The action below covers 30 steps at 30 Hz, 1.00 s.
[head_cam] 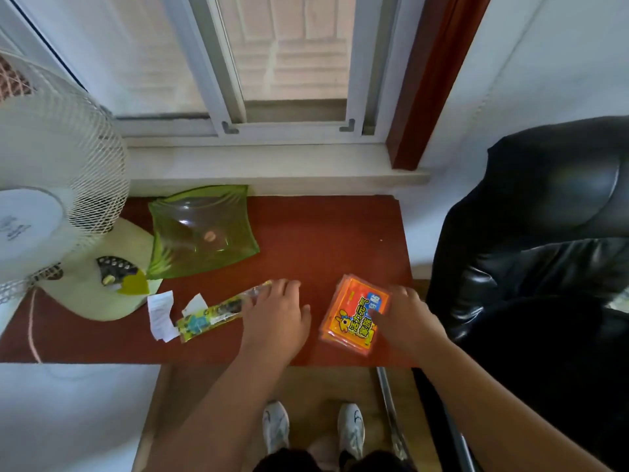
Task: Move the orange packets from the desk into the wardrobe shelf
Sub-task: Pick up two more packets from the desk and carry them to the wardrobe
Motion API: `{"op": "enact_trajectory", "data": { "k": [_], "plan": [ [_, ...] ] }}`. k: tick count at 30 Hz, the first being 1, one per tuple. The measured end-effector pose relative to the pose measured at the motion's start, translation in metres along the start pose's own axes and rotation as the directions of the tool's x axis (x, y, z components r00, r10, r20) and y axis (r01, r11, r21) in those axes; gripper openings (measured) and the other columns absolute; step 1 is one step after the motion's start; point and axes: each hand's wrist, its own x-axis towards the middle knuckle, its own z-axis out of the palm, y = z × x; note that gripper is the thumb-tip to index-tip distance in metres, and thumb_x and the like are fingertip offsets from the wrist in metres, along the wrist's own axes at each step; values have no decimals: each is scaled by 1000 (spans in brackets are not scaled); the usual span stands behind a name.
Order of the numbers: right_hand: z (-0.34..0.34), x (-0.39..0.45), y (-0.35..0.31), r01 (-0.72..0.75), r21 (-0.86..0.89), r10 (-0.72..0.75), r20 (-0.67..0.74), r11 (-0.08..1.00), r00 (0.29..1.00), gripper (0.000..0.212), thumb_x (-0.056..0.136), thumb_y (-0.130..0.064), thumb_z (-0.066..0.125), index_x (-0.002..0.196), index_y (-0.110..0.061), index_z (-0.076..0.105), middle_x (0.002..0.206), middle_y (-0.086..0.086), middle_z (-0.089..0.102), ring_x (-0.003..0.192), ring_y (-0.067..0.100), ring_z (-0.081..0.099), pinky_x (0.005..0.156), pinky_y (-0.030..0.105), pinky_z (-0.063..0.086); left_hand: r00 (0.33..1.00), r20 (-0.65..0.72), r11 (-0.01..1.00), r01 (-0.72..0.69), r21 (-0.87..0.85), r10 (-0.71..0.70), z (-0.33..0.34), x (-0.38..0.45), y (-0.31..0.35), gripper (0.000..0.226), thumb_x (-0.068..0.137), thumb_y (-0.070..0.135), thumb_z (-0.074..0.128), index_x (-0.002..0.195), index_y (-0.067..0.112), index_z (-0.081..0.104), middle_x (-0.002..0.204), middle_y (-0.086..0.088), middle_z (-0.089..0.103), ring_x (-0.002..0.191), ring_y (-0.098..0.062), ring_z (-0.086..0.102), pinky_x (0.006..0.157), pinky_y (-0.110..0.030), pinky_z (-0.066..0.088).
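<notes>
A stack of orange packets [350, 315] with yellow and blue print lies on the red desk [316, 233], near its front right corner. My right hand [406, 318] rests on the stack's right edge, fingers curled over it, thumb on the top packet. My left hand [277, 315] lies flat on the desk to the left of the stack, fingers apart, touching the end of a long yellow and clear packet [218, 311]. No wardrobe is in view.
A white table fan [61, 233] stands at the desk's left end. A green glass dish [200, 229] sits behind the long packet, white paper scraps [161, 315] beside it. A black leather chair [544, 250] stands close on the right. A window sill runs behind the desk.
</notes>
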Motion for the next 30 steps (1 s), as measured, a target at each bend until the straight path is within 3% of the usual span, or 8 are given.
{"op": "enact_trajectory", "data": {
  "k": [8,13,16,18,20,23,26,30],
  "plan": [
    [64,41,13,-147,159,128,123,976,984,96,70,-67,78,143,-16,44,140,11,53,131,35,55,105,48,51,991,128,1000,-28,5,27,61,25,1,61,98,50,43,152,24,35,151,4,46,141,-20,41,111,-48,33],
    [87,54,12,-198,194,182,99,961,978,127,70,-61,87,162,-12,14,155,15,37,142,39,44,114,51,43,987,156,999,-34,-6,35,76,30,3,62,97,51,41,152,23,35,150,3,47,140,-21,42,110,-47,34],
    [94,61,11,-214,250,205,64,944,977,132,69,-49,93,163,-9,8,157,18,36,144,39,41,116,48,39,986,157,999,-49,-1,48,80,28,1,62,98,52,40,153,23,34,150,3,46,140,-21,42,110,-48,33],
    [100,65,15,-248,322,240,66,914,969,123,67,-41,96,157,-9,17,151,19,43,139,40,48,113,48,44,986,162,999,-46,-1,46,82,26,-1,63,98,52,40,153,23,33,151,3,46,141,-21,40,111,-48,33],
    [103,68,17,-292,392,290,65,873,955,106,61,-36,99,138,-12,30,137,18,56,126,40,59,105,51,52,984,173,999,-41,-6,42,83,24,-3,65,97,53,40,154,23,32,152,4,45,142,-21,39,110,-48,33],
    [105,72,21,-323,466,330,68,824,941,87,60,-28,100,114,-15,33,117,14,67,108,37,70,91,51,60,983,178,999,-38,-4,38,84,21,-8,66,97,54,40,155,23,31,153,5,43,144,-20,36,109,-47,33],
    [105,74,25,-352,492,362,78,796,929,77,62,-26,99,118,-10,48,107,7,71,100,30,73,82,43,62,982,186,999,-38,-6,38,84,18,-10,64,99,53,39,155,24,30,154,5,42,146,-20,34,110,-47,33],
    [111,75,38,-325,489,335,68,809,940,50,69,-25,93,113,-19,69,101,1,77,91,24,74,82,42,63,984,172,999,-52,-7,52,83,15,-8,62,100,51,37,156,24,29,155,5,41,145,-20,34,110,-47,33]
  ]
}}
